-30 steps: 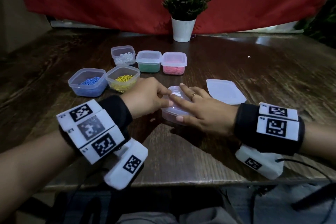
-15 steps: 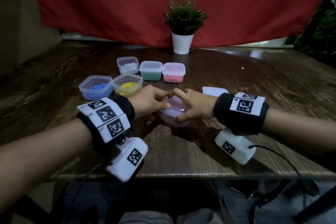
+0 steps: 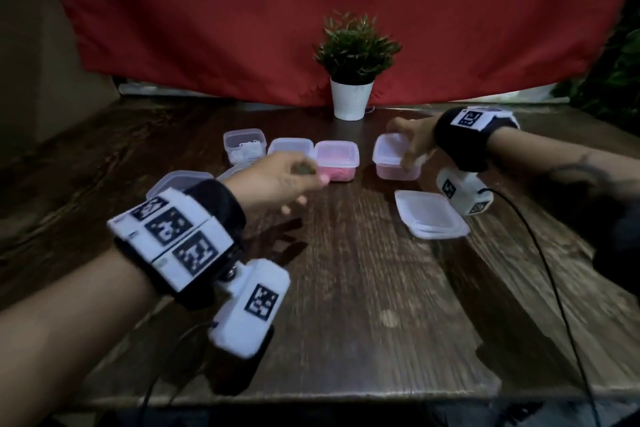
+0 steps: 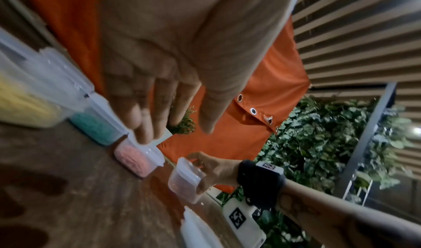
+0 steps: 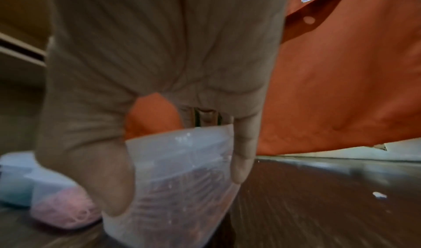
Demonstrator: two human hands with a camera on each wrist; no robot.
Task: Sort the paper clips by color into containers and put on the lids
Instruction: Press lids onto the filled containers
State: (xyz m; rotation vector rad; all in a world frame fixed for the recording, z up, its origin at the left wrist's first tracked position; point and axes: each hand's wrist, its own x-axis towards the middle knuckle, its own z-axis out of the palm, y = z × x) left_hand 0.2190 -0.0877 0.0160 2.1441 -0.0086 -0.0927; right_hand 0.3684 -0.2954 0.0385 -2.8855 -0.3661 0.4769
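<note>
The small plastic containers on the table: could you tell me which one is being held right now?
The lidded container of reddish clips, right of the pink one; the right hand grips it, the others stand untouched.

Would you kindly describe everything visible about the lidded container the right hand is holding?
The container is a small, square, translucent plastic tub with rounded corners and a clear lid on top. Reddish paper clips show through its wall. The right hand grips it from the side, thumb on one wall and fingers on the opposite one. It sits upright at the right end of the far row, apart from the pink tub; whether it touches the table cannot be told.
</note>
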